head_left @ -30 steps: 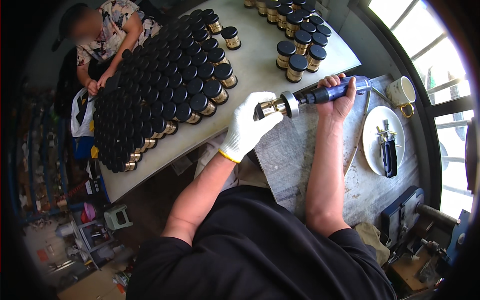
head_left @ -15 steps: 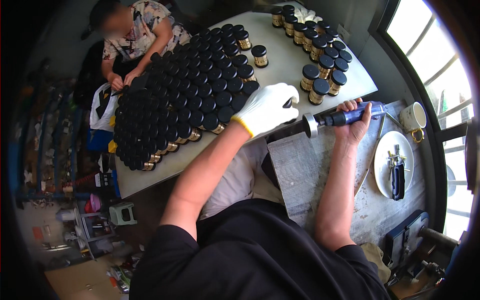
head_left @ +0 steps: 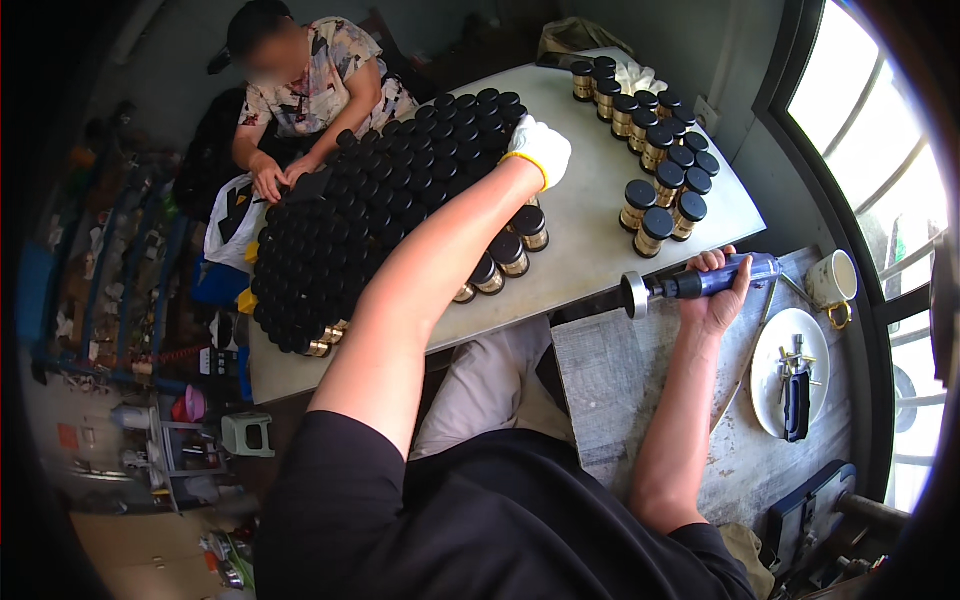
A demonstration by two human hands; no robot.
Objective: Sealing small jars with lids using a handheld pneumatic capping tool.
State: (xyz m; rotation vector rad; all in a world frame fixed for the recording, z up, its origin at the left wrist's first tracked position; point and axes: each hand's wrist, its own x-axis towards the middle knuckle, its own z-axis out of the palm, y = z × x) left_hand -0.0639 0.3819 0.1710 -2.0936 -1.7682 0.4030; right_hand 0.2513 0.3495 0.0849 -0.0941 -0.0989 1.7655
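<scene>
My left hand [head_left: 540, 150], in a white knit glove with a yellow cuff, is curled at the far right side of a dense cluster of black-capped jars [head_left: 400, 180] with gold bodies. Its fingertips and whatever they hold are hidden behind the glove. My bare right hand [head_left: 712, 300] grips a blue handheld power tool [head_left: 735, 277] by its body. A round metal cup-shaped head [head_left: 634, 295] on the tool's end points left, over the gap between the table and the grey bench.
A second group of jars [head_left: 655, 150] stands at the table's [head_left: 590, 230] right. The grey bench [head_left: 610, 380] holds a mug [head_left: 830, 277] and a white plate [head_left: 765, 400] with small metal parts. Across the table sits another person [head_left: 310, 85], hands by the cluster's far left.
My left hand has moved away from near the tool's head, forward to the cluster's far right side. My right hand still holds the tool. The whole view has shifted slightly.
</scene>
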